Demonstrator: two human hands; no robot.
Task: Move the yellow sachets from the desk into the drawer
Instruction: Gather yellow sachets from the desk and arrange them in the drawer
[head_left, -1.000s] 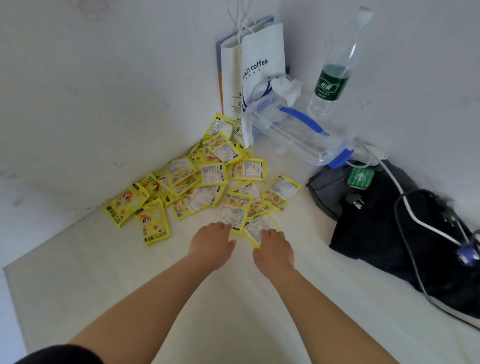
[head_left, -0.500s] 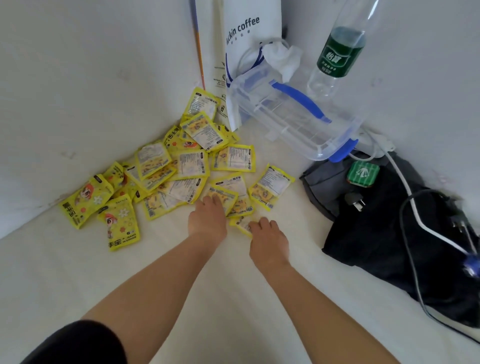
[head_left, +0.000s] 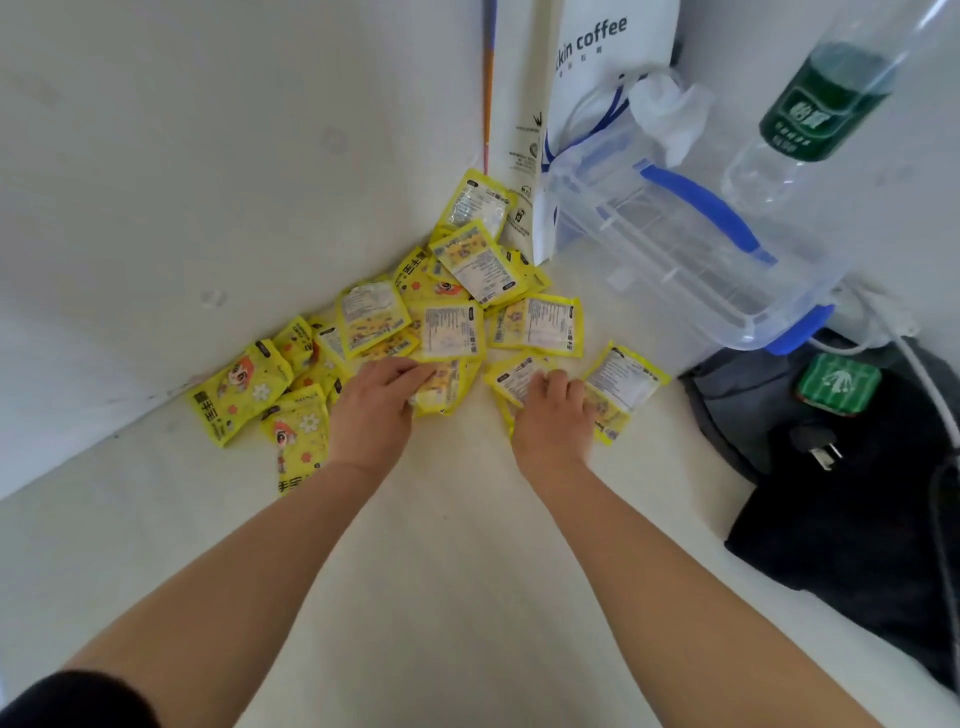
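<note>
Now both hands are down among the sachets (head_left: 535, 325), which lie in a loose, overlapping heap on the white surface (head_left: 441, 571), pushed into the corner where two walls meet. The left hand (head_left: 374, 410) has its fingers curled over the near edge of the heap and its thumb against a sachet, pinching it. The right hand (head_left: 553, 415) sits just beside it with its fingers bent down on another sachet; whether it has truly gripped that one I cannot tell. Behind the heap a paper bag (head_left: 597, 78) stands upright. A clear box (head_left: 675, 249) with a blue handle lies next to the bag, and a bottle (head_left: 826, 104) stands behind the box. Dark cloth (head_left: 857, 519) lies at the right, with a green tin (head_left: 839, 384) and a plug (head_left: 815, 447) on it.
</note>
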